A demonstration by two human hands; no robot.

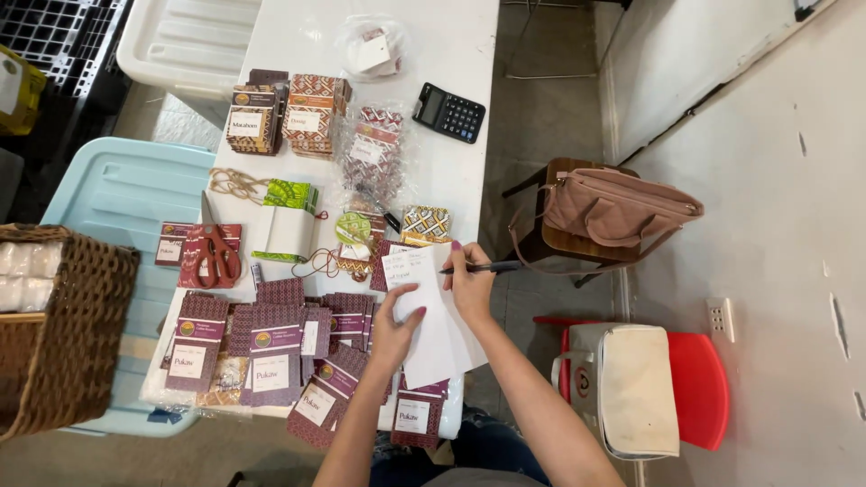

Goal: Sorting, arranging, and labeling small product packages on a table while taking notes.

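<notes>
My right hand (469,281) grips a dark pen (496,267), its tip on a white sheet of paper (435,338) with a few handwritten lines at the top. My left hand (397,326) rests flat on the sheet's left edge, holding it down on the white table (451,45). Beneath and left of the paper lie several maroon patterned packets (271,347) with white labels.
Red-handled scissors (216,254), a black calculator (449,113), stacks of patterned packets (289,113), a clear bag (372,50) and a green-patterned box (289,221) lie farther back. A wicker basket (63,334) and blue bin (117,194) stand left; a pink handbag (613,206) on a stool and a red stool (699,388) stand right.
</notes>
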